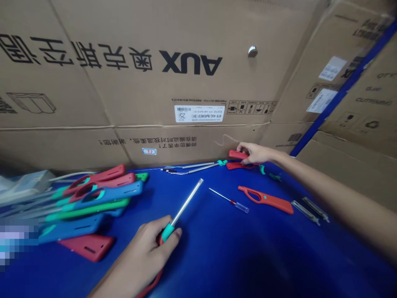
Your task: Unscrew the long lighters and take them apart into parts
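My left hand is wrapped round a red long-necked lighter, its teal collar and metal barrel pointing up and away. At the foot of the cardboard, my right hand grips a red lighter casing; its fingers partly hide the piece. Just below that hand lies another red casing part. A screwdriver with a clear handle rests between my hands, and an orange-red lighter casing lies to its right.
Several red, blue and green lighters are piled at the left. Metal barrels with wires and teal pieces lie along the back. Two clear fuel tanks are at the right. Tall cardboard walls the blue table.
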Available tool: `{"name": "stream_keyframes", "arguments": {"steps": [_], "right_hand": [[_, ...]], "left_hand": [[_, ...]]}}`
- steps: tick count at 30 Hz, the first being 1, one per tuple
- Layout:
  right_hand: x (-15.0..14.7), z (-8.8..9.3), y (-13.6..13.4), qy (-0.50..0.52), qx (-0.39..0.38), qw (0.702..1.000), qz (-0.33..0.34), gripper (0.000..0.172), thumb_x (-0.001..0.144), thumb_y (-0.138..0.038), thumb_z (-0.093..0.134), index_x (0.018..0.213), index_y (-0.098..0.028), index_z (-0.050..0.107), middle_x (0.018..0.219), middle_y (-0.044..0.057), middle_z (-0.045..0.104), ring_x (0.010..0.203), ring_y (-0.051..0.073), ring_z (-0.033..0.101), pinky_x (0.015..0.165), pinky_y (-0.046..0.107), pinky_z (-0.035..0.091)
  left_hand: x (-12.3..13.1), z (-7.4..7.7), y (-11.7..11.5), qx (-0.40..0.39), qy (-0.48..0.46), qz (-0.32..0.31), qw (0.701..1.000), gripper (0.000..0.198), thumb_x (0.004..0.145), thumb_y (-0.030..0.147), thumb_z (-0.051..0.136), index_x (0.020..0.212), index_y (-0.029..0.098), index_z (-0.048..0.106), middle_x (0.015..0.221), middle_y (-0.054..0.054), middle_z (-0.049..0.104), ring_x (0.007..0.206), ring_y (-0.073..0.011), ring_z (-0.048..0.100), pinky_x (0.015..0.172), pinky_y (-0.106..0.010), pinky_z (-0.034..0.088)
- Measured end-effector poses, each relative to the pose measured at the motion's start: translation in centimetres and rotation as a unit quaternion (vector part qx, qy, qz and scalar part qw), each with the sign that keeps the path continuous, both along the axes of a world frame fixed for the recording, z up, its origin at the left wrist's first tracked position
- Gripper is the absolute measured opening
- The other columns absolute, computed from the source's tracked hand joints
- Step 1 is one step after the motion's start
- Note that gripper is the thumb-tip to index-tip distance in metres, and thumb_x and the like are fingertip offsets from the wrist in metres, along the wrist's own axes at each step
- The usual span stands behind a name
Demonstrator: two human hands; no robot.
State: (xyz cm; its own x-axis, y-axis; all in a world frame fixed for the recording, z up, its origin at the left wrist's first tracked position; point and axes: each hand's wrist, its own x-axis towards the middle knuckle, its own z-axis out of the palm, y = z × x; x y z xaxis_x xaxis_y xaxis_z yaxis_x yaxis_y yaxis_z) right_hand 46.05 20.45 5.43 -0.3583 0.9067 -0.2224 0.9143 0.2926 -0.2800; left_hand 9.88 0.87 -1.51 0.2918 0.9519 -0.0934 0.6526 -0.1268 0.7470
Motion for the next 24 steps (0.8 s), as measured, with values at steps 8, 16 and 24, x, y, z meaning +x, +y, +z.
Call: {"name": "stream_keyframes", "arguments": {"steps": [8, 16, 24], "right_hand": [[-0.2, -0.6, -0.2, -0.011, -0.005, 1.000, 0.017, 0.029, 0.094, -0.032, 0.059, 0.118, -0.015, 0.059, 0.114, 0.008, 0.062, 0.096, 0.020, 0.063, 0.082, 0.039, 0.055], [0.5, -1.9, -0.1, 0.024, 0.006, 0.999, 0.029, 0.046, 0.076, -0.023, 0.074, 0.121, -0.024, 0.065, 0.121, 0.004, 0.068, 0.111, 0.027, 0.062, 0.101, 0.040, 0.046], [1.4, -2.8, 0.3, 0.075, 0.010, 0.997, 0.022, 0.052, 0.070, -0.027, 0.070, 0.121, -0.023, 0.066, 0.119, 0.005, 0.070, 0.109, 0.027, 0.065, 0.097, 0.037, 0.049]], "left_hand": [[0.0, 0.3, -0.1, -0.010, 0.008, 0.003, 1.000, 0.043, 0.090, 0.054, 0.041, 0.063, 0.021, 0.038, 0.060, 0.006, 0.034, 0.058, -0.0127, 0.034, 0.054, -0.024, 0.029], [0.0, 0.2, -0.1, -0.014, 0.005, 0.003, 1.000, 0.042, 0.090, 0.053, 0.042, 0.063, 0.021, 0.037, 0.060, 0.006, 0.032, 0.057, -0.0122, 0.032, 0.052, -0.023, 0.028], [-0.1, 0.0, -0.2, -0.011, 0.007, 0.005, 1.000, 0.041, 0.090, 0.052, 0.042, 0.063, 0.021, 0.039, 0.060, 0.006, 0.035, 0.057, -0.0125, 0.034, 0.054, -0.023, 0.029]]}}
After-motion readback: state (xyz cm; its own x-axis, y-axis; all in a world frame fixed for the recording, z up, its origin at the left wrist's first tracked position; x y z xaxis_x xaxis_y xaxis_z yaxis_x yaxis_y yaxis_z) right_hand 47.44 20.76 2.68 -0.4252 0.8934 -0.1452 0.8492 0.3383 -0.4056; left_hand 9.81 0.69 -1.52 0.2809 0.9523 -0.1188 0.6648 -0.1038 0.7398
